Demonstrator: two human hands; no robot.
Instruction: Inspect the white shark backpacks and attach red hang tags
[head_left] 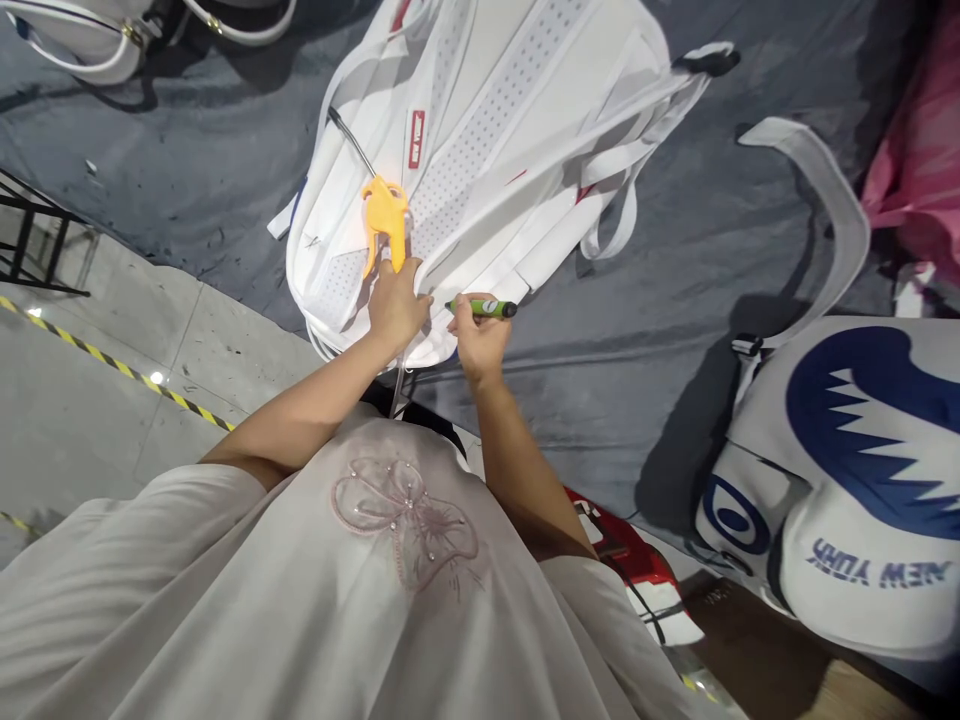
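A white backpack (540, 130) lies in front of me with its straps and dotted padding facing up. My left hand (400, 308) is closed at its lower part, its fingers round the bottom of an orange-handled tool (388, 215). A thin metal shaft points from that tool toward the upper left, over the backpack; its exact kind is unclear. Just to the right, my right hand (481, 345) grips a green marker pen (487, 308) between thumb and fingers. The pen lies nearly level, its narrow end toward the backpack's lower edge and its black end outward.
Grey cloth (645, 390) covers the work surface. A white and blue backpack (870, 470) sits at right, its strap (832, 210) curving upward. Pink material (919, 170) is at far right, white bags (82, 35) at upper left. Striped tape (127, 370) crosses the tiled floor.
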